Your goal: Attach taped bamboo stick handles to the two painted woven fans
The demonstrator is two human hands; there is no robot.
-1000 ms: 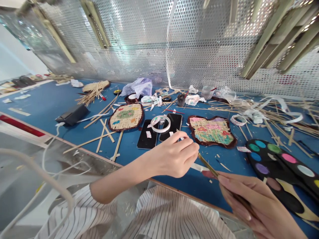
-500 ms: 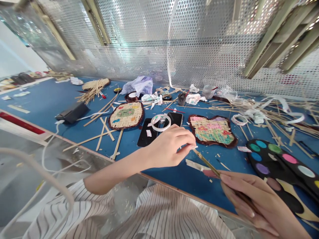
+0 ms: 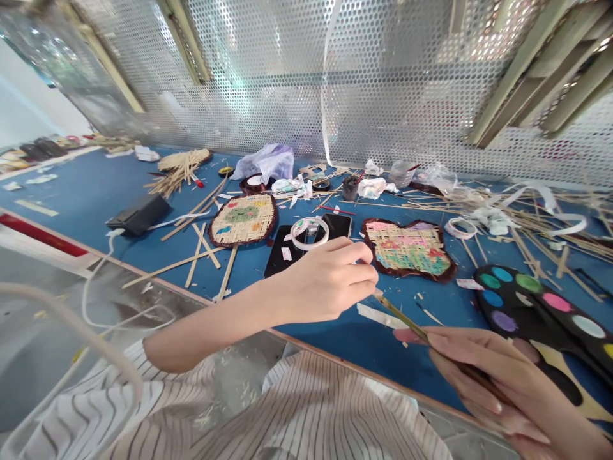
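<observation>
My left hand (image 3: 325, 281) hangs over the blue table, its fingertips pinched on a small pale scrap (image 3: 374, 291), which is partly hidden. My right hand (image 3: 488, 377) grips a thin paintbrush (image 3: 402, 316), whose tip reaches that scrap. Below the brush lies a white paper strip (image 3: 380, 315). Beyond my left hand, a clear tape roll (image 3: 309, 233) rests on a pair of black phones (image 3: 285, 255). To the right of that hand lies a colourful woven bamboo mat with a dark rim (image 3: 407, 249).
A second painted woven mat (image 3: 242, 220) lies further left. A black watercolour palette (image 3: 531, 306) sits at right, beside scattered bamboo strips (image 3: 527, 220). A perforated metal panel (image 3: 287, 76) stands behind the table. The near table edge (image 3: 158, 284) runs diagonally, with a white cable (image 3: 96, 306) below.
My left hand has shifted slightly up and left, and the brush tip stays close to its fingertips. The whole view has tilted a little.
</observation>
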